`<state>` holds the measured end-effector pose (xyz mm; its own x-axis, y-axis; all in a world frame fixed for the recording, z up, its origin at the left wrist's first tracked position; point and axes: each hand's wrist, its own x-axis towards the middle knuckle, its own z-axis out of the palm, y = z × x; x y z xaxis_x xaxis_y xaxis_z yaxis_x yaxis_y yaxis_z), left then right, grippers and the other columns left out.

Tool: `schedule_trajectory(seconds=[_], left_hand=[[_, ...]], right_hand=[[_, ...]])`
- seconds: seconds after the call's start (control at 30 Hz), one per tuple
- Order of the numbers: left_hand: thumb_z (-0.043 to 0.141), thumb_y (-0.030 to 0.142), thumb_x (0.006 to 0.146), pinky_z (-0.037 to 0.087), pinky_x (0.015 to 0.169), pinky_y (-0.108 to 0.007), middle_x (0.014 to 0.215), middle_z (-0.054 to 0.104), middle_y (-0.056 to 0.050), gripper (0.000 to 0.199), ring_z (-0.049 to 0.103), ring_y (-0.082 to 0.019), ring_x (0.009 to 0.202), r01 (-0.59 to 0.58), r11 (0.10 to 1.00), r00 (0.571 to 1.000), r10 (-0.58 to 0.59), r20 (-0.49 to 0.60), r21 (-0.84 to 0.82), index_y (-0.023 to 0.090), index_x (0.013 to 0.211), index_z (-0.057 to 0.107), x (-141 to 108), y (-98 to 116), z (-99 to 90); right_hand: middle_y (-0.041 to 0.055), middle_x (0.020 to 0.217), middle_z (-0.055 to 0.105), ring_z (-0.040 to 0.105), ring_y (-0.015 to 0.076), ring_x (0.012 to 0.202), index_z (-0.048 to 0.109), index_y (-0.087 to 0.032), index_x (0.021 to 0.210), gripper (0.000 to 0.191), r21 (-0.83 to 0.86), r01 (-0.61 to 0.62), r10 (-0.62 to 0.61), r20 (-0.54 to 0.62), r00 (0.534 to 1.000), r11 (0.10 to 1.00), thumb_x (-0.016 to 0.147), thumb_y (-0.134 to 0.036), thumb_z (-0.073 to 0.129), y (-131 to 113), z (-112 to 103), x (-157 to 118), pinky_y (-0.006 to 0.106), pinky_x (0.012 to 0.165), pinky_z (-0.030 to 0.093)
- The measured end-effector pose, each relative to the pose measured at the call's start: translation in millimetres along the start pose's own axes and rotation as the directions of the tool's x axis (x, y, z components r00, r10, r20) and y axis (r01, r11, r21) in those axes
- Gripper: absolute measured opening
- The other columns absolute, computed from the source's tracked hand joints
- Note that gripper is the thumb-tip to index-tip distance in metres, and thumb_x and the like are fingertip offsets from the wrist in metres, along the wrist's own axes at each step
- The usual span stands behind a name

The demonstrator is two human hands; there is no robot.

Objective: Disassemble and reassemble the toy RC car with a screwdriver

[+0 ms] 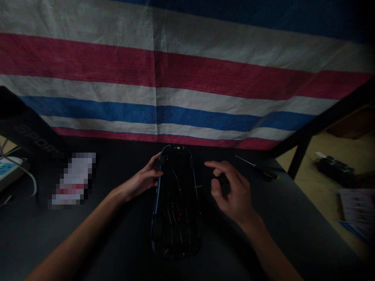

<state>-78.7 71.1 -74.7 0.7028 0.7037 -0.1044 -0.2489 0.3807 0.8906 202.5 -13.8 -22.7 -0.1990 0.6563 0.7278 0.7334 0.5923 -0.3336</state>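
Both of your forearms came up from the bottom edge toward a dark toy car shell (176,203) lying upside down at the centre of the black table (307,226), its nose toward 12 o'clock. Your left hand (140,181) lay against the shell's 9 o'clock flank, fingers half-closed with their tips on the blue rim near the front. Your right hand (231,191) hovered just off the 3 o'clock side, fingers loosely curled; in the dim light it could not be told whether they pinched a small part. A slim screwdriver (258,167) lay at 2 o'clock from the shell, near the table edge. Any small piece could easily have been lost against the dark surface, and a nudge could have rolled the screwdriver off the table.
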Motion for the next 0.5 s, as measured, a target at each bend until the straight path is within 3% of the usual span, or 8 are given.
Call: schedule_trajectory(seconds=[0.1,0.27,0.37,0.5], left_hand=[[0.064,0.021,0.092,0.045,0.1,-0.043,0.15,0.052,-0.005,0.075,0.056,-0.027,0.124,0.028,0.999,0.993,-0.03,-0.117,-0.023,0.043,0.157,0.035,0.1,0.6,2.2],[0.066,0.022,0.091,0.046,0.1,-0.044,0.147,0.053,-0.005,0.076,0.056,-0.028,0.123,0.05,0.999,0.99,-0.052,-0.13,-0.02,0.042,0.157,0.035,0.3,1.1,4.0],[0.066,0.022,0.091,0.045,0.1,-0.043,0.146,0.054,-0.005,0.077,0.057,-0.027,0.12,0.049,0.998,0.99,-0.052,-0.131,-0.028,0.043,0.157,0.034,-0.4,1.7,5.0],[0.067,0.022,0.09,0.045,0.1,-0.043,0.147,0.053,-0.005,0.077,0.056,-0.027,0.121,0.05,0.998,0.989,-0.053,-0.141,-0.025,0.042,0.157,0.035,-1.1,2.4,6.6]], right_hand=[[0.0036,0.108,0.077,0.071,0.0171,0.082,0.061,-0.026,0.129,0.038,-0.032,0.038,-0.038,-0.006,0.999,0.999,0.094,-0.012,0.061,-0.2,2.9,2.6,0.039,0.089,0.06],[-0.001,0.097,0.08,0.07,0.0122,0.07,0.067,-0.027,0.112,0.021,-0.046,-0.015,0.013,-0.046,0.999,0.999,0.094,-0.016,0.069,-3.1,3.3,2.5,0.026,0.069,0.06],[0.0013,0.095,0.078,0.07,0.014,0.072,0.068,-0.024,0.112,0.016,-0.046,-0.03,0.029,-0.025,0.999,0.998,0.099,-0.021,0.058,-2.6,-0.7,0.6,0.028,0.067,0.058],[0.0056,0.1,0.076,0.068,0.018,0.081,0.066,-0.02,0.121,0.028,-0.033,0.008,-0.007,0.007,1.0,0.999,0.101,-0.022,0.045,-2.7,-3.8,-0.3,0.034,0.074,0.058]])
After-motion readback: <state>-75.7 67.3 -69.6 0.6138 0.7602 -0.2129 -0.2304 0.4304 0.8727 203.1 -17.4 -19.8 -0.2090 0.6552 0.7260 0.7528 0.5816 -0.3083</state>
